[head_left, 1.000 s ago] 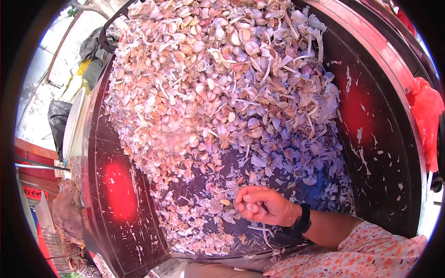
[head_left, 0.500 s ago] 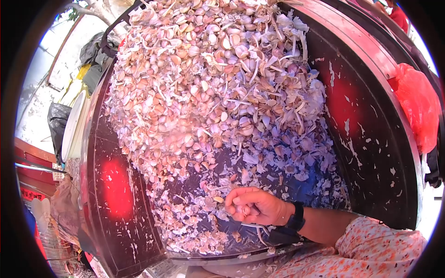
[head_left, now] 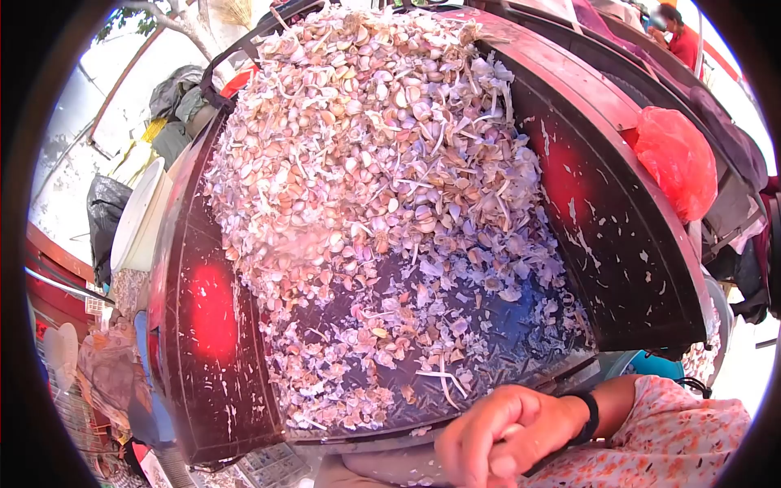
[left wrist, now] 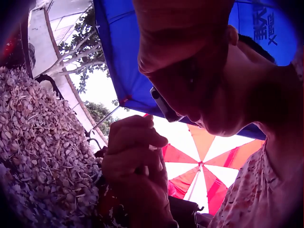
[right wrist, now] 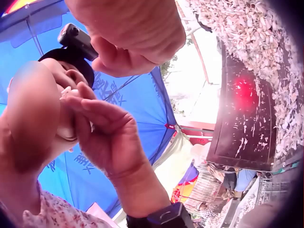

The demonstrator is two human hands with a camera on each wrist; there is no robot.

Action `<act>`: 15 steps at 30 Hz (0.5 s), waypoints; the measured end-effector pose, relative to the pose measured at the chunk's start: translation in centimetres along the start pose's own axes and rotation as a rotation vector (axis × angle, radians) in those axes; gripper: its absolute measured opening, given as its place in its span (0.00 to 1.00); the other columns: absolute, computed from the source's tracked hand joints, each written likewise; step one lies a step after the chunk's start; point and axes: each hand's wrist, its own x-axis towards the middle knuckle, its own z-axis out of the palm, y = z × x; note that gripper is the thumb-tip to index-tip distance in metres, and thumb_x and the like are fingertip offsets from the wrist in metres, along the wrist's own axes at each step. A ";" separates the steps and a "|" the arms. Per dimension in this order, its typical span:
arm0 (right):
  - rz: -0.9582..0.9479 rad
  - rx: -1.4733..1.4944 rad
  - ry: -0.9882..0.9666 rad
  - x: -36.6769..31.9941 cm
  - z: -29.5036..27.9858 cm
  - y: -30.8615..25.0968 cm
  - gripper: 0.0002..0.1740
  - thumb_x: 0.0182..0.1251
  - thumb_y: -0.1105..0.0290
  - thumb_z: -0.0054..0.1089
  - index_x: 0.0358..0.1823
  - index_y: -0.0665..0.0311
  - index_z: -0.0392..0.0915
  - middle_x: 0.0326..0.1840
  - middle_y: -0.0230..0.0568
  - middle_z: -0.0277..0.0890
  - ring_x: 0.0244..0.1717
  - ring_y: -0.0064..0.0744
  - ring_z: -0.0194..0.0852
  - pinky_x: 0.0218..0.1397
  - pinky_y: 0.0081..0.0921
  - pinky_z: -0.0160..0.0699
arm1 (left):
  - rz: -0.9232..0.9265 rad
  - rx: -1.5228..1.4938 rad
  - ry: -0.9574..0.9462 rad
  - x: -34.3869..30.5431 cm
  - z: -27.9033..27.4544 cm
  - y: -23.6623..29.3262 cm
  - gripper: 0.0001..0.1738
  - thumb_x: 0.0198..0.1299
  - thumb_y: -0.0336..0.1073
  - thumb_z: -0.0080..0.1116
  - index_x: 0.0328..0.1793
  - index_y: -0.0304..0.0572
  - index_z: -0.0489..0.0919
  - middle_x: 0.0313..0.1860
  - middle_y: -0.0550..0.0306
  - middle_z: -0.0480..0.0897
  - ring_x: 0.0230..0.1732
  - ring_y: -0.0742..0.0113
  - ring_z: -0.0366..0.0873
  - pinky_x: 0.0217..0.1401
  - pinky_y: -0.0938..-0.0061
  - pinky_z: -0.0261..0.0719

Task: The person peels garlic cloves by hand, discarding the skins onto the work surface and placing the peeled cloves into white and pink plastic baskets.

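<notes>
A large heap of garlic cloves and papery skins [head_left: 350, 154] fills a dark red tray. My right hand [head_left: 521, 431], in a floral sleeve with a black wrist strap, is low at the tray's near edge, its curled fingers round a small pale clove. The left wrist view shows this right hand [left wrist: 135, 166] with bent fingers and thumb close together. My left hand [right wrist: 111, 137] appears in the right wrist view, thumb and fingers pinching a small white piece [right wrist: 68, 90]; the nearer right hand [right wrist: 128, 40] is curled above it. No left hand can be made out in the head view.
Dark side panels [head_left: 203, 325] flank the heap. A red plastic bag [head_left: 675, 163] hangs on the right rim; a teal basin [head_left: 651, 366] sits below. Pale round boards [head_left: 138, 220] stand at the left. A person in red [head_left: 682, 41] is at the back right.
My right hand has come down and nearer, from over the scattered skins to the tray's near edge. The head view has shifted, showing more beyond the right rim, including the basin.
</notes>
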 end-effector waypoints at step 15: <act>-0.710 -0.504 -0.173 -3.5 4.8 4.0 0.12 0.61 0.74 0.58 0.44 0.74 0.79 0.39 0.49 0.69 0.24 0.29 0.69 0.28 0.23 0.67 | -0.068 0.054 0.177 -1.7 4.1 -0.1 0.12 0.53 0.26 0.59 0.42 0.23 0.78 0.32 0.41 0.82 0.33 0.60 0.83 0.36 0.76 0.79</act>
